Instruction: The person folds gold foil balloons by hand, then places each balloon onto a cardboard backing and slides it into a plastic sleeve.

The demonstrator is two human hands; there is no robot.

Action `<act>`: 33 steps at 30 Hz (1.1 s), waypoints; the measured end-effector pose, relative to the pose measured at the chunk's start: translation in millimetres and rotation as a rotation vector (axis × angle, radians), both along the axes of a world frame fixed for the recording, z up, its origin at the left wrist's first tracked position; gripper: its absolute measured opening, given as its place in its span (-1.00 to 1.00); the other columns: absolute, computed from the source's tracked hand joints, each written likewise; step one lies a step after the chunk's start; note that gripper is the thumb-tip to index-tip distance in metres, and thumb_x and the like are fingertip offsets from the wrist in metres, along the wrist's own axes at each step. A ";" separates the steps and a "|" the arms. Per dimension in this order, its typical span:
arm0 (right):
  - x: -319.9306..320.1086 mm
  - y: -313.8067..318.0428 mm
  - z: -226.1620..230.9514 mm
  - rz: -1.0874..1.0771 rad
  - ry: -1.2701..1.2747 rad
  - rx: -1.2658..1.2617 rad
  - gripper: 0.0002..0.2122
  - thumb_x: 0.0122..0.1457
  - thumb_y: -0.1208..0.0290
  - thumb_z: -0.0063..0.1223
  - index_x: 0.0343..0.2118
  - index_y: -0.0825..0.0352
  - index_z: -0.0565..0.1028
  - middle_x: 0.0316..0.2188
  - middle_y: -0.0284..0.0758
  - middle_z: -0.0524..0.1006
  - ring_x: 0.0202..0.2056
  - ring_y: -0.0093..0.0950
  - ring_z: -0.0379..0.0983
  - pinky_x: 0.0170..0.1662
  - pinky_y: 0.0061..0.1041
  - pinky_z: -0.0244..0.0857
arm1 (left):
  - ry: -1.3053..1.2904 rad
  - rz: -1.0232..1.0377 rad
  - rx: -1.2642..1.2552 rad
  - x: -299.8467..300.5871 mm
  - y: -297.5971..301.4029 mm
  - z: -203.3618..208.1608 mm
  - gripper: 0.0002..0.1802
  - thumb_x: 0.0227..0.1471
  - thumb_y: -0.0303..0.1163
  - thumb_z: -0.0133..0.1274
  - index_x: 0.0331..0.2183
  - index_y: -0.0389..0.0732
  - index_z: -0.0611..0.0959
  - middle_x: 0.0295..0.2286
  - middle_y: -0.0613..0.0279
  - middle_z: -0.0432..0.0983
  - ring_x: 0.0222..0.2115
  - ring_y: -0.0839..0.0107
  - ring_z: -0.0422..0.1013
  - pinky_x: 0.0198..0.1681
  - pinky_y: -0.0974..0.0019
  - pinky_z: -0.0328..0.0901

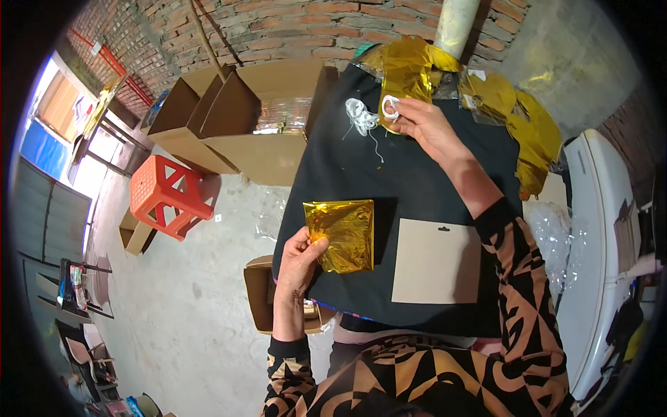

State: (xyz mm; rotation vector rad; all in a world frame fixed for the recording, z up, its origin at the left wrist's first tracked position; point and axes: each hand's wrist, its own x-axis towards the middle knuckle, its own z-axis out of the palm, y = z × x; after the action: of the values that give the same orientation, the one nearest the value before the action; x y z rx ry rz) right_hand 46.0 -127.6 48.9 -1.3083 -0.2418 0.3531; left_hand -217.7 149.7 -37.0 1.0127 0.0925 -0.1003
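My left hand (297, 263) pinches the left edge of a folded, square gold foil piece (349, 240), thumb on top, above the near left of a black-covered table (379, 181). Farther off and to the right, my right hand (425, 126) is closed on a small coil of white string (390, 106) between thumb and fingers. Just left of it lies a loose bundle of white string (360, 117) with a thin tail trailing down. A flat beige card (436, 264) with a hang slot rests to the right of the foil piece.
More gold foil pieces (535, 142) and clear bags lie along the table's far and right edges. Large cardboard boxes (260, 149) and an orange plastic stool (170, 198) stand to the left. A smaller open carton (258, 295) sits beside the table, and a white appliance (590, 264) at right.
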 end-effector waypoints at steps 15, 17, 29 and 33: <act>-215.0 -118.9 -52.5 -0.037 -0.319 -0.627 -0.80 0.35 0.48 0.20 -0.02 0.36 0.70 -0.15 -0.31 0.72 -0.11 -0.37 0.62 0.06 -0.43 0.44 | -0.048 -0.028 0.188 26.4 -30.6 24.3 -0.84 0.33 -0.52 0.15 -0.08 -0.33 0.68 -0.26 0.36 0.65 -0.31 0.64 0.47 -0.16 0.49 0.35; -229.2 -123.6 -60.8 -0.112 -0.731 -0.865 -0.79 0.22 0.58 0.24 -0.11 0.27 0.74 -0.11 -0.29 0.69 0.00 -0.22 0.56 0.12 -0.31 0.43 | -0.074 -0.015 0.329 28.1 -53.9 46.3 -0.93 0.30 -0.52 0.19 -0.18 -0.27 0.69 -0.36 0.46 0.58 -0.40 0.72 0.35 -0.28 0.55 0.23; -288.7 -154.9 -61.4 -0.181 -0.914 -0.999 -0.59 0.16 0.61 0.18 0.11 0.39 0.57 0.12 -0.19 0.53 0.24 -0.16 0.37 0.29 -0.19 0.29 | -1.124 0.087 1.462 31.7 -161.1 61.5 -0.72 -0.21 -0.58 0.34 -0.39 -0.19 0.60 -0.38 0.16 0.48 -0.37 0.14 0.46 -0.32 0.14 0.47; -285.6 -154.4 -75.6 -0.261 -0.833 -1.109 -0.52 0.17 0.48 0.27 0.19 0.40 0.51 0.15 -0.19 0.50 0.26 -0.19 0.33 0.30 -0.18 0.23 | -1.133 0.057 1.474 30.9 -172.8 54.9 -0.70 -0.20 -0.58 0.35 -0.34 -0.19 0.62 -0.36 0.18 0.51 -0.34 0.15 0.48 -0.32 0.15 0.48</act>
State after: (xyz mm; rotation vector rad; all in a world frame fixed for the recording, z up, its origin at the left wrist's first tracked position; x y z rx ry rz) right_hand -239.6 -282.0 -26.8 -2.5199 -0.6110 -0.3879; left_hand -186.8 -23.1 17.8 2.3746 -0.9793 0.7058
